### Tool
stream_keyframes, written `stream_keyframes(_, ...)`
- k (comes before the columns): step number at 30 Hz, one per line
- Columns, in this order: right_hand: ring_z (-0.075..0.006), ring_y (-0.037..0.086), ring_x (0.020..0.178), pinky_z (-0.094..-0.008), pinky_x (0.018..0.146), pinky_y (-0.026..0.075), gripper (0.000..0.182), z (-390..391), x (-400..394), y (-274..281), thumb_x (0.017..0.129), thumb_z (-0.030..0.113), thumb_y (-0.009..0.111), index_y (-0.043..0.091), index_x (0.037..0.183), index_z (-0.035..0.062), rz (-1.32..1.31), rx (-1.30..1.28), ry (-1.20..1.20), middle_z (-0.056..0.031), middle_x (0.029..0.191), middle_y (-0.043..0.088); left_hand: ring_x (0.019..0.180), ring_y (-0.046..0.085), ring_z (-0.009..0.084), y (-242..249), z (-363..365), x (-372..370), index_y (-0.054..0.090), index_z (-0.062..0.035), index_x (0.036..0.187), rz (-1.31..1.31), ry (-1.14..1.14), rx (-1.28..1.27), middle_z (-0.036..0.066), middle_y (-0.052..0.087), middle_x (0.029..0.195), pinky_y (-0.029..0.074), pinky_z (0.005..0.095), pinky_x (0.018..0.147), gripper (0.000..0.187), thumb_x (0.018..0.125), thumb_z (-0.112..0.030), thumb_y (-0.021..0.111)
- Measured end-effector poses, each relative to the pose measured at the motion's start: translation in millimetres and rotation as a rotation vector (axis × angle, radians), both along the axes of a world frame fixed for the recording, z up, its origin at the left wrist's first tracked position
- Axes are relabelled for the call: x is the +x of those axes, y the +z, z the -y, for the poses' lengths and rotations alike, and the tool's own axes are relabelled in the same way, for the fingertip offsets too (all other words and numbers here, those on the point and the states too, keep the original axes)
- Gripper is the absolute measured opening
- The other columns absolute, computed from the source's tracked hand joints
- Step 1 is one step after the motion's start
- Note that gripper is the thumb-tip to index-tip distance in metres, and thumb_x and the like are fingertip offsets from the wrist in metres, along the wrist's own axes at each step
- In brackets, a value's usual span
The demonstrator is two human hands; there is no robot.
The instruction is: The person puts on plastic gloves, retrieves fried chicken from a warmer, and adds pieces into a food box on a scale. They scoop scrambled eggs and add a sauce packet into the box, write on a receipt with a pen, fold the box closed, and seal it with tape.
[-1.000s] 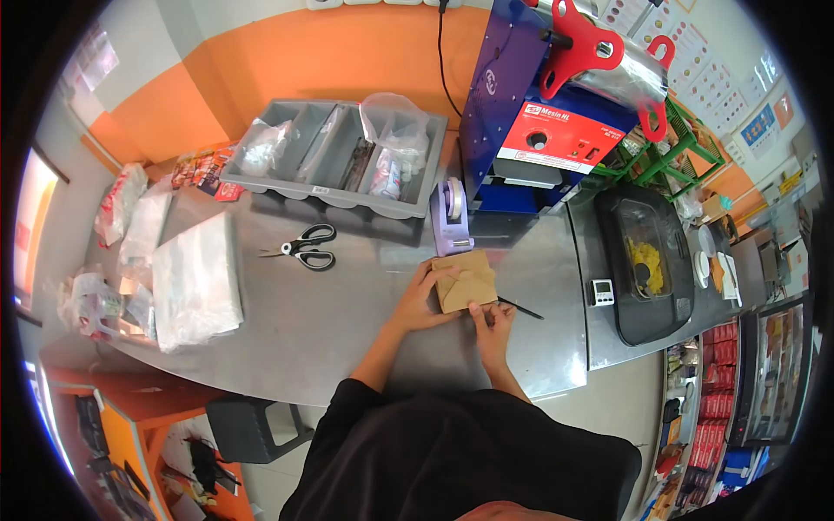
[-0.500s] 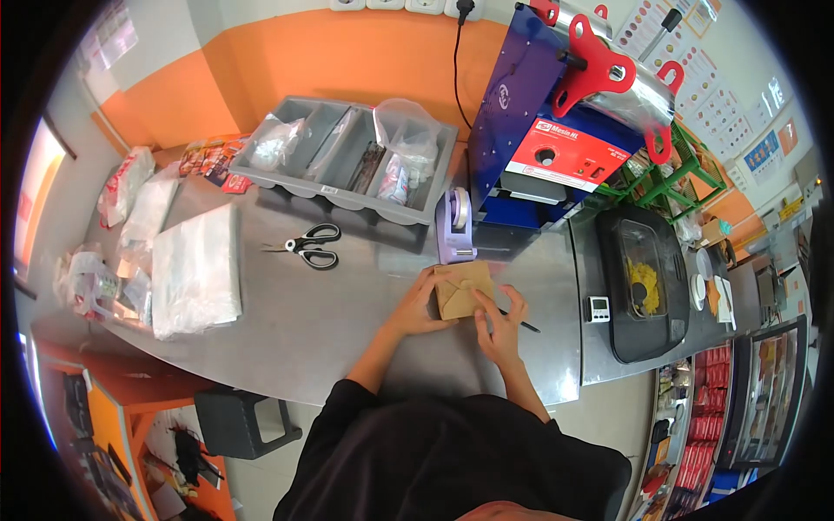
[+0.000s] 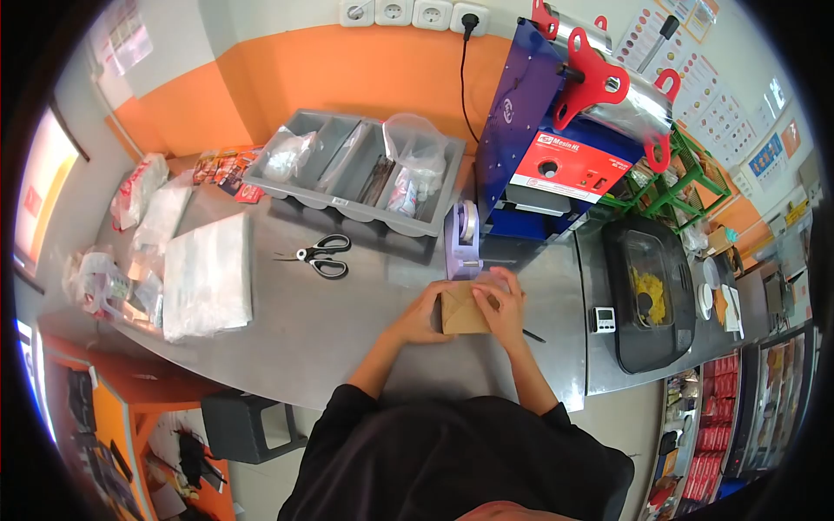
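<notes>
A small brown paper box rests on the metal table in front of me, with fold lines on its upper face. My left hand grips its left side, thumb and fingers around the edge. With bent fingers, my right hand pinches at the box's upper right part; the fingertips partly cover that corner. Just beyond the box stands a lilac tape dispenser. A dark pen pokes out to the right of my right hand, its other end hidden.
Black-handled scissors lie to the left. Behind them is a grey divided tray holding plastic packets. Stacked clear plastic bags sit farther left. A blue and red sealing machine, a white timer and a black lidded container occupy the right.
My right hand has moved from the middle of the box's face to its upper right edge, fingers closing there. The view has shifted slightly, so everything sits a little lower.
</notes>
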State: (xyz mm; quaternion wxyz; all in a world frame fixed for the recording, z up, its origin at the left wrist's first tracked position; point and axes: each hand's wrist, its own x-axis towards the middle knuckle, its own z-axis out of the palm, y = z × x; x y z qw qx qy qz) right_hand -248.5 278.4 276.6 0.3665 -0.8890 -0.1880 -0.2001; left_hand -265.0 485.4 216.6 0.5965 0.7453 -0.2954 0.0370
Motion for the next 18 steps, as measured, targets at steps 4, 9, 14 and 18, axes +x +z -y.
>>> stream_keyframes(4, -0.0213, 0.061, 0.089, -0.0352, 0.082, 0.045, 0.019, -9.2, 26.7, -15.9, 0.082, 0.021, 0.074, 0.073, 0.091, 0.0039, -0.258, 0.346, -0.092, -0.0109, 0.105, 0.066, 0.135, 0.036, 0.0323, 0.8, 1.4, 0.4, 0.027, -0.0102, 0.142, 0.012, -0.023, -0.044, 0.018, 0.034, 0.141, 0.03, 0.0434, 0.114, 0.102, 0.06, -0.011, 0.088)
stream_keyframes(9, -0.0119, 0.06, 0.073, -0.0267, 0.066, 0.046, 0.015, -12.1, 43.4, -14.4, 0.081, 0.013, 0.075, 0.071, 0.083, -0.0007, -0.77, 0.687, 0.029, -0.0048, 0.077, 0.067, 0.136, 0.034, 0.0308, -0.4, 0.3, -7.1, 0.026, -0.0104, 0.142, -0.042, -0.055, -0.094, 0.017, 0.034, 0.14, 0.028, 0.0428, 0.115, 0.102, 0.061, -0.009, 0.088)
stream_keyframes(14, -0.0111, 0.06, 0.07, -0.025, 0.064, 0.045, 0.008, -17.6, 45.5, -24.2, 0.079, 0.007, 0.073, 0.07, 0.079, 0.0002, -0.873, 0.799, -0.005, -0.004, 0.076, 0.067, 0.132, 0.039, 0.0325, 2.2, 1.8, -13.3, 0.033, -0.0102, 0.139, -0.063, -0.027, -0.142, 0.016, 0.039, 0.139, 0.033, 0.0405, 0.11, 0.096, 0.058, -0.011, 0.086)
stream_keyframes(18, -0.0131, 0.062, 0.071, -0.0256, 0.064, 0.047, 0.002, -21.3, 49.8, -26.4, 0.08, 0.004, 0.07, 0.069, 0.08, 0.0021, -0.9, 0.787, -0.075, -0.005, 0.08, 0.068, 0.133, 0.036, 0.031, 0.5, 0.9, -7.2, 0.032, -0.0107, 0.139, -0.021, -0.053, -0.148, 0.016, 0.037, 0.139, 0.031, 0.0414, 0.112, 0.097, 0.059, -0.008, 0.086)
